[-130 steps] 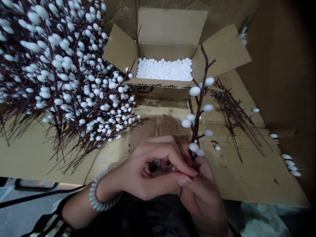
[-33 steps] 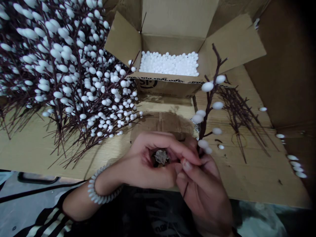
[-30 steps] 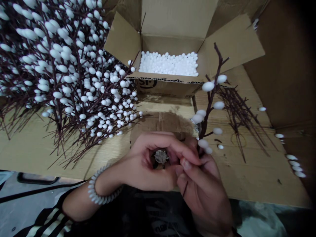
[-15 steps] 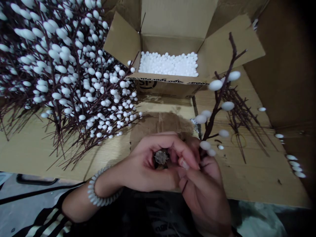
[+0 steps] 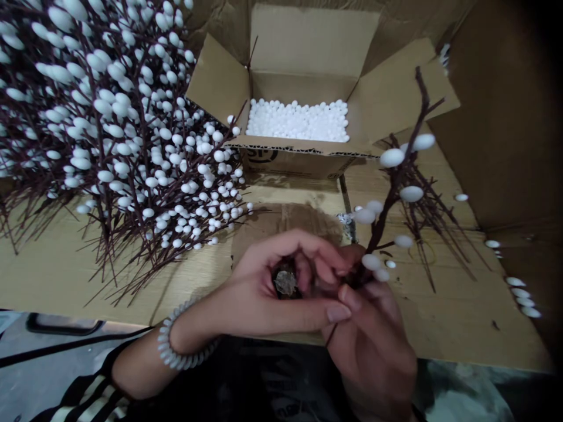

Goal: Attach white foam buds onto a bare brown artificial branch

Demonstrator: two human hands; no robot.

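My right hand (image 5: 373, 337) is closed round the lower stem of an artificial berry branch (image 5: 387, 202). The branch is brown, tilts up to the right and carries several white oval berries. Curled beside it, my left hand (image 5: 268, 308) wraps round a small dark roundish thing with a rough grey end (image 5: 285, 282), whose kind I cannot make out. The left thumb and fingertips meet the right hand's fingers at the base of the branch. A thin brown stem end pokes out below the fingers. What lies between the fingertips is hidden.
An open cardboard box (image 5: 299, 159) holds many white berries (image 5: 297, 122). At the left lies a large heap of white-berried branches (image 5: 114, 140). Bare brown twigs (image 5: 440, 217) lie at the right, with loose white berries (image 5: 525, 302) along the table's right side.
My left thumb has moved right and now presses against the right hand's fingertips. The branch appears slightly lower and farther right. The whole view has shifted a little.
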